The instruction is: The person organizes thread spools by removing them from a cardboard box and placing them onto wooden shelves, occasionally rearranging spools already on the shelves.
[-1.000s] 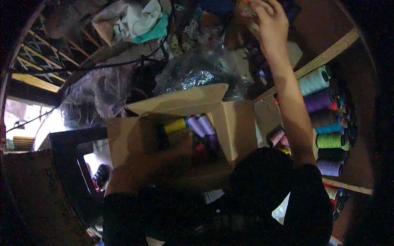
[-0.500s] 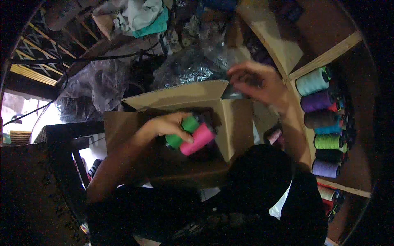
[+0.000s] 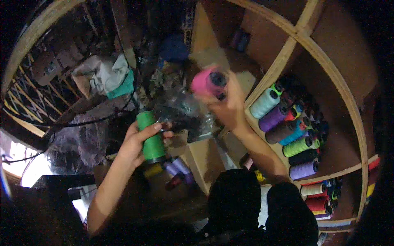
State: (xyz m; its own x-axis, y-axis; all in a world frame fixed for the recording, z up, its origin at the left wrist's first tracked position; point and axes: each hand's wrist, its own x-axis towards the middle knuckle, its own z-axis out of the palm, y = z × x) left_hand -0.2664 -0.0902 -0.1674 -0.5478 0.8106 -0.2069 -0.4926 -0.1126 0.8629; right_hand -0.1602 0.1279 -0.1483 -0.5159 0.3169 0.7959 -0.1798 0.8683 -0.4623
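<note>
My left hand (image 3: 137, 141) grips a green thread spool (image 3: 151, 137) upright above an open cardboard box (image 3: 201, 160). Inside the box lie more spools, purple (image 3: 178, 167) and yellow (image 3: 154, 170) among them. My right hand (image 3: 227, 104) is raised and holds a pink thread spool (image 3: 207, 82), blurred by motion, in front of the wooden shelf (image 3: 283, 65). To its right, one shelf compartment holds several spools lying on their sides, including a pale blue one (image 3: 264, 103) and a purple one (image 3: 274, 117).
A lower compartment holds cream and red spools (image 3: 316, 197). Crumpled clear plastic (image 3: 180, 108) and a heap of white and teal cloth (image 3: 111, 78) lie behind the box. Wooden slats (image 3: 28, 102) and a black cable run at the left. Dark clothing fills the bottom.
Both hands rose out of the box. The left lifted the green spool; the right carried the pink spool up toward the shelf. The view tilted upward.
</note>
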